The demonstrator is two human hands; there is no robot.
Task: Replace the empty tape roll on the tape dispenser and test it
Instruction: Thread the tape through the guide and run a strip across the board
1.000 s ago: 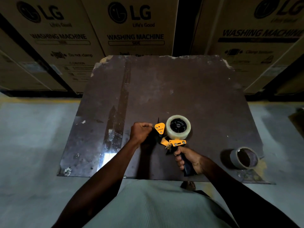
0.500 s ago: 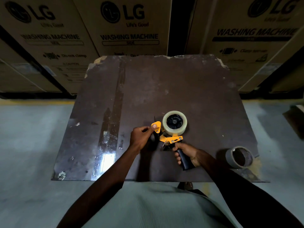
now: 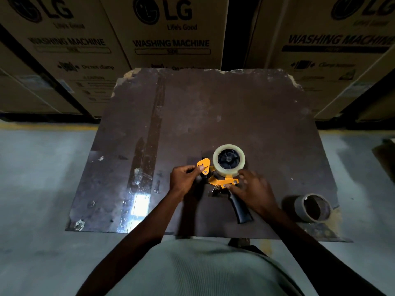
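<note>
New tape roll [image 3: 229, 160] is already seated on the dispenser [image 3: 222, 180], mid-table [image 3: 213, 107]. Front flap [image 3: 203, 166] is being pinched by left hand [image 3: 184, 177]; right hand [image 3: 252, 189] fingers blurred, spread loosely beside frame. Empty core [image 3: 312, 208] is lying aside; threading and testing are remaining.

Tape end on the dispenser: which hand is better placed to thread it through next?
Left, likely. The left hand already pinches the dispenser's orange front flap, while the right hand is at the frame beside the new roll.

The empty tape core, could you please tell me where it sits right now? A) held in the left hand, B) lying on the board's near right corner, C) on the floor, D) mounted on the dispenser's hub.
B: the empty tape core lies on the board at its near right corner, apart from the tape dispenser.
</note>
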